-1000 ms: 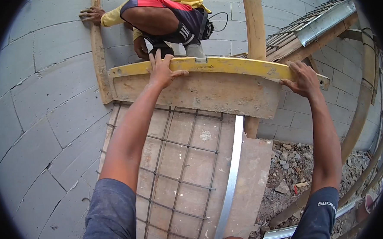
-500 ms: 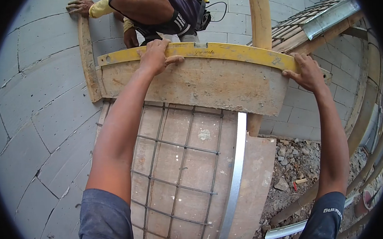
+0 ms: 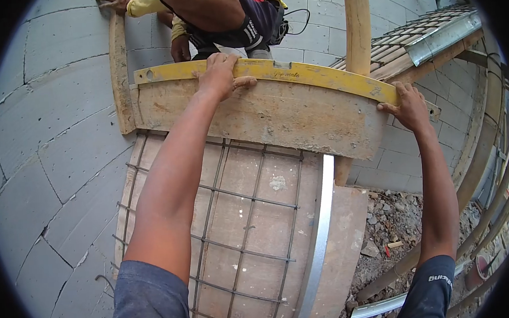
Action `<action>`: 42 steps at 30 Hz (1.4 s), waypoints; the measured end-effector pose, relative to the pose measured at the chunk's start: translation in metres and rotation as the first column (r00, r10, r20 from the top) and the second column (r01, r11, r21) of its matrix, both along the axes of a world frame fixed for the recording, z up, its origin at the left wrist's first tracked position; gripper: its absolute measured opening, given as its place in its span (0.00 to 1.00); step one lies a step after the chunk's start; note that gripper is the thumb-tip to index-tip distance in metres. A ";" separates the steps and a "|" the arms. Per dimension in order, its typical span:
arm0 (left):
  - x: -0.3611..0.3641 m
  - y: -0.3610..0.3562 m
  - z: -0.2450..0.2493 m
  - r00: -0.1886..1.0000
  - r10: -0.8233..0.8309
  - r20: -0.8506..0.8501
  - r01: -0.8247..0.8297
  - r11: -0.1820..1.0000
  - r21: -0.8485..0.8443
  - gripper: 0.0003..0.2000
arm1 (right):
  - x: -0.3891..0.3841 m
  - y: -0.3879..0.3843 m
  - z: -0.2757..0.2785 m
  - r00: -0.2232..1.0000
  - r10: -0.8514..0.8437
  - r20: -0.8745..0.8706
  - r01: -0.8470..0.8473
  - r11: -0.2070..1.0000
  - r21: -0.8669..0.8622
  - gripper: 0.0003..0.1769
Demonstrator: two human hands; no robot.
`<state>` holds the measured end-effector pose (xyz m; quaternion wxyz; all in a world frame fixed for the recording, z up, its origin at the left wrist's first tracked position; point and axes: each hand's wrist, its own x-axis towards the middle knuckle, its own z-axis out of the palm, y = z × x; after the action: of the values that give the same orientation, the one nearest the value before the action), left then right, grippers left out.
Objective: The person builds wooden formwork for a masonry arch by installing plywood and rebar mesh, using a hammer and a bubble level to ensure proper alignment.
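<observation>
Beyond the yellow level (image 3: 319, 78) both hands (image 3: 218, 77) (image 3: 411, 107) grip, a person (image 3: 215, 14) crouches, touching a board (image 3: 120, 74).

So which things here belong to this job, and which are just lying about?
In the job, it seems:
yellow level, left grip and right grip on it
wooden board along it
rebar grid
silver strip beside the grid

Likely just lying about:
pale metal strip on the ground
rubble
reddish container

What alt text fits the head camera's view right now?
A person's left hand and right hand hold a yellow spirit level along the top edge of a wooden board, with a rebar grid nearer the camera. Beyond, a co-worker crouches beside a gray block wall.
</observation>
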<state>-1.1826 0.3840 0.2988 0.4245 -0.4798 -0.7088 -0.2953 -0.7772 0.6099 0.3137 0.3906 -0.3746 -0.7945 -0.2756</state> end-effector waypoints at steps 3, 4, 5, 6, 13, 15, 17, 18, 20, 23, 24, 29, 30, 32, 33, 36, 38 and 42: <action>0.000 0.001 -0.001 1.000 0.007 0.002 -0.007 1.000 -0.003 0.41 | 0.000 0.003 0.000 1.000 -0.014 0.008 0.014 1.000 -0.006 0.49; 0.000 0.000 -0.001 1.000 0.014 0.006 -0.014 1.000 -0.006 0.42 | 0.000 0.004 0.000 1.000 -0.015 0.014 0.015 1.000 0.002 0.49; 0.001 0.000 -0.001 1.000 0.021 0.009 -0.020 1.000 -0.011 0.42 | 0.000 0.005 0.000 1.000 -0.017 0.018 0.017 1.000 0.009 0.48; 0.002 0.000 -0.001 1.000 0.018 0.009 -0.018 1.000 -0.010 0.42 | 0.000 0.006 0.000 1.000 -0.019 0.018 0.019 1.000 0.010 0.48; 0.006 -0.002 -0.002 0.998 0.044 0.044 -0.043 0.999 -0.011 0.44 | -0.002 0.002 0.000 0.999 -0.029 0.017 0.029 0.999 0.013 0.48; 0.001 0.000 -0.003 0.998 0.040 0.042 -0.040 0.999 -0.006 0.44 | -0.003 0.001 0.000 0.999 -0.044 0.023 0.044 0.999 -0.006 0.48; -0.001 0.001 -0.002 0.999 0.023 0.038 -0.023 1.000 -0.009 0.44 | -0.002 0.002 0.001 0.999 -0.046 0.023 0.047 0.999 -0.011 0.48; -0.001 0.002 -0.002 0.999 0.022 0.039 -0.022 1.000 -0.010 0.44 | -0.002 0.004 0.000 0.999 -0.048 0.024 0.048 0.999 -0.012 0.48; 0.001 0.001 -0.003 0.998 0.038 0.047 -0.037 0.999 -0.003 0.44 | -0.002 0.007 -0.002 1.000 -0.016 0.014 0.015 0.999 0.052 0.49; 0.003 0.000 -0.004 0.998 0.059 0.034 -0.059 0.998 -0.004 0.44 | -0.001 0.008 -0.003 1.000 -0.011 0.006 0.010 0.998 0.056 0.48; 0.001 0.000 -0.004 0.998 0.059 0.035 -0.059 0.998 -0.002 0.44 | -0.001 0.008 -0.003 1.000 -0.011 0.007 0.010 0.998 0.058 0.48; -0.001 0.002 -0.003 0.998 0.049 0.028 -0.049 0.999 -0.005 0.44 | -0.002 0.004 -0.003 1.000 -0.003 0.004 0.002 0.999 0.043 0.48; -0.001 0.002 -0.003 0.998 0.048 0.029 -0.048 0.999 -0.005 0.44 | -0.002 0.004 -0.003 1.000 -0.003 0.004 0.003 0.999 0.044 0.48; -0.001 0.002 -0.004 0.999 0.044 0.032 -0.045 0.999 0.003 0.43 | -0.003 0.004 -0.002 1.000 0.001 0.010 -0.001 0.999 0.035 0.47; -0.001 0.002 -0.004 0.998 0.044 0.033 -0.044 0.999 0.006 0.43 | -0.002 0.006 -0.002 1.000 0.000 0.012 -0.001 0.999 0.037 0.47; -0.006 0.004 -0.005 0.999 0.026 0.035 -0.026 1.000 0.015 0.43 | -0.003 0.007 -0.002 1.000 0.000 0.016 -0.001 0.999 0.041 0.47; -0.008 0.006 -0.005 1.000 0.008 0.010 -0.008 0.999 0.036 0.43 | -0.003 0.004 0.000 1.000 -0.006 0.029 0.006 1.000 0.005 0.46; -0.005 0.001 -0.004 0.999 -0.006 0.032 0.006 1.000 0.015 0.43 | -0.004 0.004 0.001 0.999 -0.011 0.043 0.011 1.000 0.005 0.45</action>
<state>-1.1872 0.3852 0.2944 0.4158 -0.4738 -0.7118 -0.3097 -0.7813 0.6136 0.3147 0.3727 -0.3722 -0.7999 -0.2875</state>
